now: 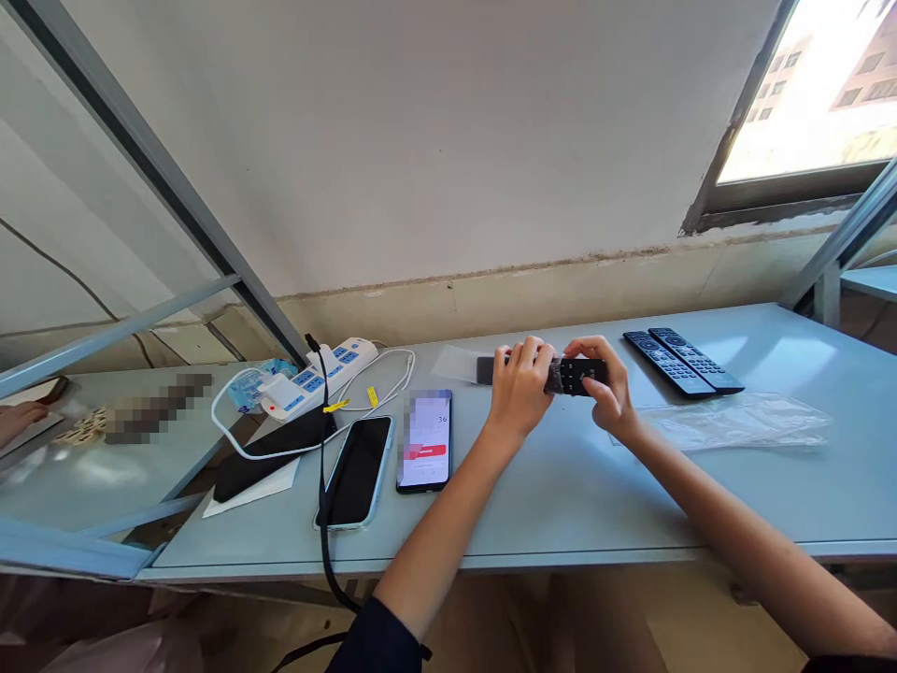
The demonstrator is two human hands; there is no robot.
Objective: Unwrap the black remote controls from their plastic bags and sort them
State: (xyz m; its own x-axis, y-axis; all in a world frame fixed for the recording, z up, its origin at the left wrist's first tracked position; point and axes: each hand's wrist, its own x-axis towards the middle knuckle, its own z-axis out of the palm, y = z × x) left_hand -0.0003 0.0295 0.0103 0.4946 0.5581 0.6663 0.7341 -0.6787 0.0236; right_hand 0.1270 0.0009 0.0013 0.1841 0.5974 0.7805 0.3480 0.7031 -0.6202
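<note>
Remote point(583, 376), long, slim, hard black plastic with small pale-marked buttons, lies level in both hands above the table point(539, 523); take it as the clock centre. Left hand point(522, 379) covers its middle: fingers curled over and close together, thumb hidden, so can't tell its press. Right hand point(611, 381) pinches the 3 o'clock end, thumb on the near side, forefinger bent round the far side. Film point(455, 363), thin and see-through, juts past the remote's 9 o'clock end; more crinkled plastic shows between the hands.

At 3 o'clock, two black remotes point(662, 363) lie side by side, slightly askew, rows of round buttons up. Clear bags point(743, 422), flat, glossy, wrinkled, sit just below them, towards 4; right wrist is close by.

At 8, a lit phone point(427, 451), glassy slab, red bar on screen; just beyond it, a dark-screened phone point(356, 472) in a pale blue rounded case. Black cable point(323, 495) runs down past its left edge. At 9, a white power strip point(350, 353), blue socket patches, blocky adapter point(280, 393), looped white cable point(266, 457). Soft-looking black pouch point(270, 455) overlaps white paper point(270, 491). Far 9: another person's hand point(21, 422). Table smooth, pale blue-grey, faint sheen.
</note>
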